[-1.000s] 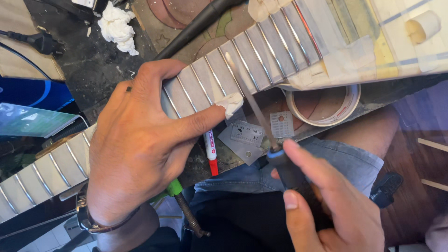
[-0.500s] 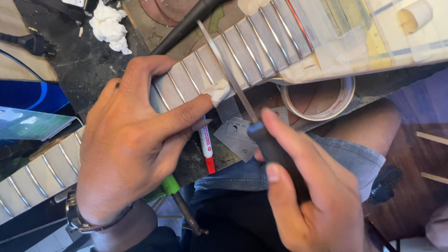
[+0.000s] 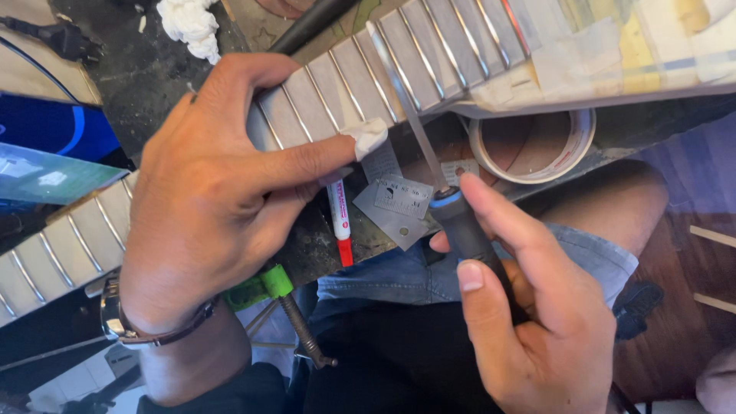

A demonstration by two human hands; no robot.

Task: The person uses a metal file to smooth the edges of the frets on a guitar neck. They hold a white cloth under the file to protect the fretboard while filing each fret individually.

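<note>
The left hand [image 3: 207,192] lay across the fretboard [image 3: 360,84], fingers curled over its edge, thumb pressing a white wad [image 3: 368,134] to the frets, seemingly to steady the neck; the right hand [image 3: 529,307] gripped a file [image 3: 414,123] by its dark handle, blade angled across the frets; below lay a red marker [image 3: 340,222], small grey metal plates [image 3: 395,203] and a tape roll [image 3: 533,146] on the tabletop [image 3: 146,69].

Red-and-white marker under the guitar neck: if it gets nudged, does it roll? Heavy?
The marker looks round-barrelled, so it would likely roll sideways if pushed, though the metal plate beside it might stop it. It is slim and looks plastic, so probably light and stiff. It lies near the bench edge, below the left hand, so a nudge could drop it.
</note>
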